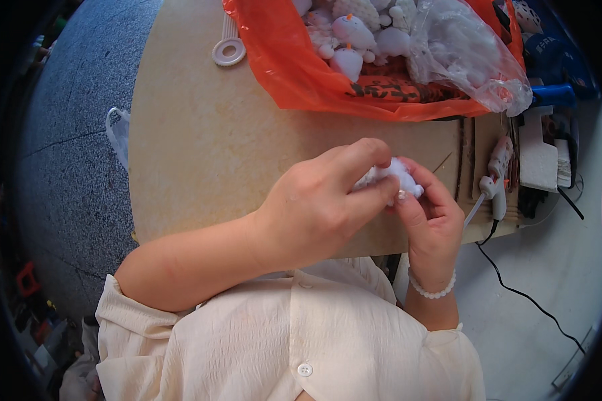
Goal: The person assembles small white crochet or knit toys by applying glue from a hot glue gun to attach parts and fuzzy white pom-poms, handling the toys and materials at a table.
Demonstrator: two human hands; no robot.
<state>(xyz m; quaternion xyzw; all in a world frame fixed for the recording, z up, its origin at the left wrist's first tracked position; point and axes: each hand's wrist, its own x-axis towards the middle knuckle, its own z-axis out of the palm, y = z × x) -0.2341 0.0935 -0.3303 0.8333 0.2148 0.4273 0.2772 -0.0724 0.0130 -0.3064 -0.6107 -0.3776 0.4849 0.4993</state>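
Both hands meet above the table and pinch a small white crocheted toy piece [408,182] with a fluffy, cotton-like surface. My left hand [328,194] reaches over from the left, its thumb and bent fingers closed on the piece and hiding much of it. From the right, my right hand [435,207] grips the other side between thumb and fingers; a white bead bracelet circles that wrist. Beyond the hands, an orange plastic bag [281,73] lies open, holding several white snowman dolls [352,32] with orange noses, along with a clear plastic bag [465,50].
A white glue gun [499,164] rests on cardboard [478,144] at the table's right side, its black cord [515,291] trailing down. One thin stick [442,162] lies beside the right hand. At the far left is a white ribbed plastic part [229,51] on the table [194,134].
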